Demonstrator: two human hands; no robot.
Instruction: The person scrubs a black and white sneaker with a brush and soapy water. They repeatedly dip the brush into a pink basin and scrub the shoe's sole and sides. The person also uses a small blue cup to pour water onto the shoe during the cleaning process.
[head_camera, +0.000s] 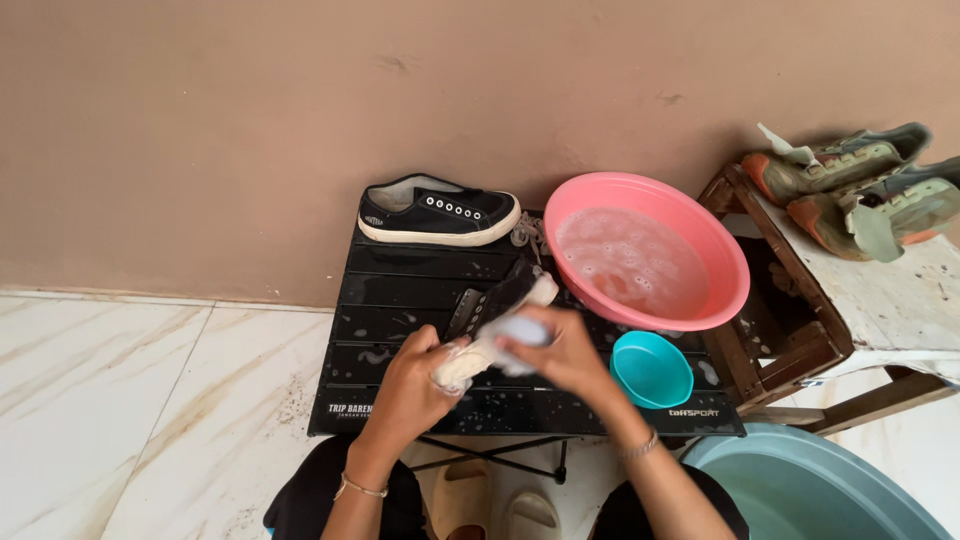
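Clearly, in the head view the person's left hand (415, 375) is closed around the heel end of a black canvas shoe with a cream rubber sole (490, 320), which it holds tilted above the black slatted folding table (400, 300), sole turned up. The right hand (555, 350) is closed on something pale and foamy (520, 330) pressed against the sole; if it is a brush or a sponge cannot be told, because of blur. To scrub well, the left hand should grip firmly so the shoe does not twist, and the strokes should stay short. The round pink plastic basin of soapy water (650, 255) is just beside for rinsing, the small teal plastic bowl (652, 370) near the right wrist. The second black shoe (440, 212) stands at the table's far edge.
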